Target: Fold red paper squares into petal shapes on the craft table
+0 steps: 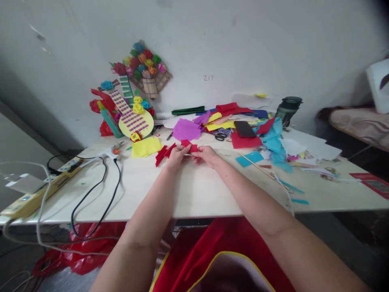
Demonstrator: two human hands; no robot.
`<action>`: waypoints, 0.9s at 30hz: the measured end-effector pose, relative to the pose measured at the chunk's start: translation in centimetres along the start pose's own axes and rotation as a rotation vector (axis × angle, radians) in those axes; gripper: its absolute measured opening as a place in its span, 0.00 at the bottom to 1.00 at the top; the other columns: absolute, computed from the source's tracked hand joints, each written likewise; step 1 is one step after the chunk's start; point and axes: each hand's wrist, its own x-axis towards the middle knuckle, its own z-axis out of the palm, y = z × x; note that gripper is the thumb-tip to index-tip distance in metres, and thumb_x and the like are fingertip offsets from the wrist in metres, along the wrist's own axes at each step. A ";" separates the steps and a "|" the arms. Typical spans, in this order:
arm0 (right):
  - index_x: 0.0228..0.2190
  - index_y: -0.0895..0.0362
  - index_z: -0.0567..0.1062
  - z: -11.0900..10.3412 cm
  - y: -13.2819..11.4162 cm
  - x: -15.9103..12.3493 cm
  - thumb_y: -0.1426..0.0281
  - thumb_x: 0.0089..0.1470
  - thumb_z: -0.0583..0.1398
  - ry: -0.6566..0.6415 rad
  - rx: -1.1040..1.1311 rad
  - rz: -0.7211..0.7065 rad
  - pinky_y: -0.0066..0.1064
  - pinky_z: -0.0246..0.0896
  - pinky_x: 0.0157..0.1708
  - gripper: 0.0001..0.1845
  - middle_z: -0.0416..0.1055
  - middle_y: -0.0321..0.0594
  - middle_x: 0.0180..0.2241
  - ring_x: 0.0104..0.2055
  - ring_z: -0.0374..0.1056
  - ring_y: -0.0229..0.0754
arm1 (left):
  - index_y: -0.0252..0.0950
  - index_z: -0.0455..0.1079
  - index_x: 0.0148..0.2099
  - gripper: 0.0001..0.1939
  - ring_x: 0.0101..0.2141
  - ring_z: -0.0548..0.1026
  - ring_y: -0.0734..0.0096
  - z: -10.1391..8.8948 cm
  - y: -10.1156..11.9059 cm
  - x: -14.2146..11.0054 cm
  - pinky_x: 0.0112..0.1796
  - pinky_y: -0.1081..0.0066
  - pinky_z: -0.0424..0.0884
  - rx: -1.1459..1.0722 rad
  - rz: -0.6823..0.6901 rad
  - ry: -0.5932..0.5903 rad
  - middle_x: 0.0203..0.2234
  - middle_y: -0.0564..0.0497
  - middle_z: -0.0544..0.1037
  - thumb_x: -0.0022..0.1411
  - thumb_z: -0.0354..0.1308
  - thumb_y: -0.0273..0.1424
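Both hands meet over the middle of the white table. My left hand (179,155) pinches a small piece of red crepe paper (190,145) from its left side. On that paper's right edge, the fingers of my right hand (205,155) are closed too. Several folded red paper strips (164,153) lie just beside my left hand. Farther left is a yellow crepe paper sheet (147,147), and a purple sheet (186,129) lies behind my hands. The fingertips partly cover the red piece, so its exact shape is hidden.
A glue gun (110,153) with a black cable, a power strip (45,186) and a green glue bottle (110,121) are on the left. Scissors (220,137), a phone (244,129), a wooden stick (258,167), blue paper (249,159) and a dark bottle (288,110) stand or lie to the right.
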 end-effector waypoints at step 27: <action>0.26 0.60 0.70 0.8 0.0 0.1 0.75 0.48 0.64 0.054 -0.032 -0.041 0.23 0.64 0.17 0.06 0.72 0.36 0.17 0.17 0.68 0.35 | 0.32 0.71 0.29 0.18 0.21 0.70 0.72 0.5 0.1 0.0 0.25 0.71 0.66 0.120 -0.048 0.212 0.20 0.52 0.74 0.38 0.68 0.40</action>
